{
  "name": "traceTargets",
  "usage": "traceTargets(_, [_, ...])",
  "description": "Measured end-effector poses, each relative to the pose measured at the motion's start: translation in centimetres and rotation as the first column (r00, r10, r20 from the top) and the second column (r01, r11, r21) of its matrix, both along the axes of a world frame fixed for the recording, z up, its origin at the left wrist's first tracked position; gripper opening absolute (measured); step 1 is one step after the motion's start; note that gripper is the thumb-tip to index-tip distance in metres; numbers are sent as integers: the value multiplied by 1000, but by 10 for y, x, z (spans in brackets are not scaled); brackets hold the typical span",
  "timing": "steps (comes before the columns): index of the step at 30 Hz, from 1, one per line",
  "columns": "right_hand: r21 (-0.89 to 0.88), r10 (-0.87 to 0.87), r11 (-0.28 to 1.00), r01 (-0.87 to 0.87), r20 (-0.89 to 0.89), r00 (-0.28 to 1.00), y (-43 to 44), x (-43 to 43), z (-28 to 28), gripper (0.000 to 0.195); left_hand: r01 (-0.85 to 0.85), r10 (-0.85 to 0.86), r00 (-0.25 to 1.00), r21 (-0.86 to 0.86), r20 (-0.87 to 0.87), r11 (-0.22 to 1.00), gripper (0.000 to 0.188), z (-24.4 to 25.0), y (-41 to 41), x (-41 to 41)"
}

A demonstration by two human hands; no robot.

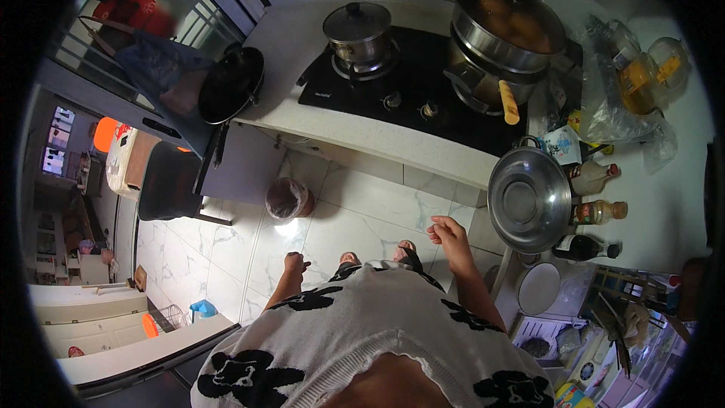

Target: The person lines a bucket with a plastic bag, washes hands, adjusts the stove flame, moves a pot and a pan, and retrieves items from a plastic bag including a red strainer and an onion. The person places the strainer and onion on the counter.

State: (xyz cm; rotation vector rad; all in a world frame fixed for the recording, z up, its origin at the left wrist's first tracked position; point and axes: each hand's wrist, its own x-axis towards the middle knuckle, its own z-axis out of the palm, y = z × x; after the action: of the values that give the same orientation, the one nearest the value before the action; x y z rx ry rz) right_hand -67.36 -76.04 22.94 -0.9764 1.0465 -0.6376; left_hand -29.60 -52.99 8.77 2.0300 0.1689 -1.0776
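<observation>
My left hand [295, 263] hangs over the tiled floor with loosely curled fingers and holds nothing that I can see. To the right, my right hand [448, 232] is raised beside the counter, fingers partly bent, touching nothing. The nearest thing to it is a steel wok-shaped pan [529, 201] at the counter edge. Farther forward, a black gas hob [362, 102] carries a small lidded steel pot [358, 31] on its left burner. A large lidded steamer pot [504, 22] with brownish food inside stands at the right burner, near a yellow handle [508, 102].
A bin with a liner [289, 198] stands on the floor. A black frying pan [232, 85] hangs at the counter's left end, by a dark chair [170, 181]. Several sauce bottles [597, 212] and an oil jug [637, 85] line the right counter. A white plate [539, 289] lies nearer.
</observation>
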Motion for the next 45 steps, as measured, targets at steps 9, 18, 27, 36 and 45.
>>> traceTargets(9, [9, 2, 1000, -2, -12, 1000, -2, 5, 0, 22, -41, 41, 999, 15, 5, 999, 7, 7, -11, 2])
traceTargets(18, [-12, 17, 1000, -17, 23, 1000, -7, 11, 6, 21, -37, 37, 999, 71, 3, 997, 20, 11, -12, 4])
traceTargets(27, [-55, 21, 998, -20, 16, 1000, -14, 11, 20, 21, 17, -15, 1000, 53, -24, 998, 32, 14, -25, 0])
traceTargets(36, [-38, -49, 998, 51, 50, 998, -20, -9, 17, 22, 17, -15, 1000, 106, -20, 994, 22, 6, -32, -1])
traceTargets(45, [447, -585, 776, 445, 246, 773, -15, -30, 3, 31, 231, -227, 971, 47, -79, 972, 6, 28, -67, -11])
